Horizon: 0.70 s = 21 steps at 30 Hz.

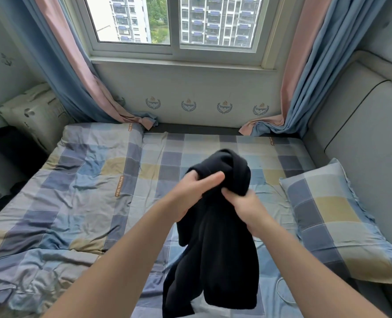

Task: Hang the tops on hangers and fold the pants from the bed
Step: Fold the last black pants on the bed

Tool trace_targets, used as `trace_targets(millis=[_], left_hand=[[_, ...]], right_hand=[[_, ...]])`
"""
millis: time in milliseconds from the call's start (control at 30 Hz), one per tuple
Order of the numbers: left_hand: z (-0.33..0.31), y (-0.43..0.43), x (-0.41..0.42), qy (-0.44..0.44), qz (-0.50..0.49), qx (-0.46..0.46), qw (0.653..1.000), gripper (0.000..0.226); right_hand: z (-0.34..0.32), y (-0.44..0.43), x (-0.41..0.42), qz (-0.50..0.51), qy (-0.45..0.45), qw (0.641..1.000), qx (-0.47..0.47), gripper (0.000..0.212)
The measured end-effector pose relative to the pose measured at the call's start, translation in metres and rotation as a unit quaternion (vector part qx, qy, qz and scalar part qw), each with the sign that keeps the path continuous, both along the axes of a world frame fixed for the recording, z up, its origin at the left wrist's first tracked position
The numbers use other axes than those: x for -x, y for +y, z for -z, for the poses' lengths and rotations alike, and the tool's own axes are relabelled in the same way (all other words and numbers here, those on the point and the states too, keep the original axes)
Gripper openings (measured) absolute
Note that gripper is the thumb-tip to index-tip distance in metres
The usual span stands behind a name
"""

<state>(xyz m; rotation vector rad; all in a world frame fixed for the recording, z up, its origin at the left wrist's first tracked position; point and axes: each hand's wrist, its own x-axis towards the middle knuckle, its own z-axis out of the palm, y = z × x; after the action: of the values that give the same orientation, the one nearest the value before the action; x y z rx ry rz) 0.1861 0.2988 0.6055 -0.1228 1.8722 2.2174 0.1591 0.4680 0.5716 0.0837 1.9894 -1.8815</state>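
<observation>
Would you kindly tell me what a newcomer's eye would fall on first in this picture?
First, the black garment held up mid-frame above the bed, gripped near its top by the left hand and the right hand, the rest hanging down. Next, the checked bedding beneath it and the bright window at the top, flanked by pink and blue curtains.

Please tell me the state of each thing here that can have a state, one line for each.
black garment: bunched, held up over the bed, lower part hanging.
left hand: grips the garment.
right hand: grips the garment.
window: looks closed.
curtains: drawn aside.
checked pillow: lying flat on the bed.
quilt: rumpled, spread on the bed.
</observation>
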Motion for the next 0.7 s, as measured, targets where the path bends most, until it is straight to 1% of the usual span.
trace_targets(millis=[67, 133, 233, 267, 333, 400, 433, 533, 600, 700], left_hand=[[0.019, 0.006, -0.008, -0.021, 0.040, 0.015, 0.999, 0.051], [0.035, 0.014, -0.017, -0.035, 0.067, 0.051, 0.996, 0.055], [0.059, 0.022, -0.026, -0.015, 0.087, 0.138, 0.986, 0.052], [0.064, 0.023, -0.027, -0.008, 0.077, 0.160, 0.984, 0.046], [0.068, 0.019, -0.027, -0.003, 0.013, 0.176, 0.984, 0.032], [0.064, 0.013, -0.025, 0.001, -0.060, 0.145, 0.988, 0.019], [0.058, 0.010, -0.023, 0.008, -0.089, 0.126, 0.988, 0.016], [0.035, 0.000, -0.016, 0.013, -0.157, 0.084, 0.984, 0.019], [0.022, -0.003, -0.012, 0.005, -0.183, 0.062, 0.981, 0.022], [0.011, -0.003, -0.007, 0.010, -0.200, 0.043, 0.979, 0.020]], right_hand=[[-0.021, -0.004, 0.010, 0.027, 0.011, 0.998, 0.056, 0.016], [-0.036, -0.008, 0.018, 0.040, 0.010, 0.996, 0.080, 0.024], [-0.046, -0.011, 0.025, 0.040, 0.031, 0.996, 0.070, 0.013], [-0.048, -0.011, 0.026, 0.036, 0.040, 0.996, 0.070, 0.014], [-0.047, -0.012, 0.024, 0.016, 0.047, 0.995, 0.085, 0.019], [-0.042, -0.010, 0.019, -0.018, 0.032, 0.992, 0.120, 0.037], [-0.038, -0.008, 0.017, -0.042, 0.027, 0.991, 0.124, 0.042], [-0.021, -0.001, 0.002, -0.133, 0.039, 0.988, 0.070, 0.038], [-0.010, 0.000, -0.014, -0.176, 0.023, 0.984, 0.028, 0.038], [0.015, -0.001, -0.032, -0.218, -0.006, 0.976, -0.021, 0.055]])
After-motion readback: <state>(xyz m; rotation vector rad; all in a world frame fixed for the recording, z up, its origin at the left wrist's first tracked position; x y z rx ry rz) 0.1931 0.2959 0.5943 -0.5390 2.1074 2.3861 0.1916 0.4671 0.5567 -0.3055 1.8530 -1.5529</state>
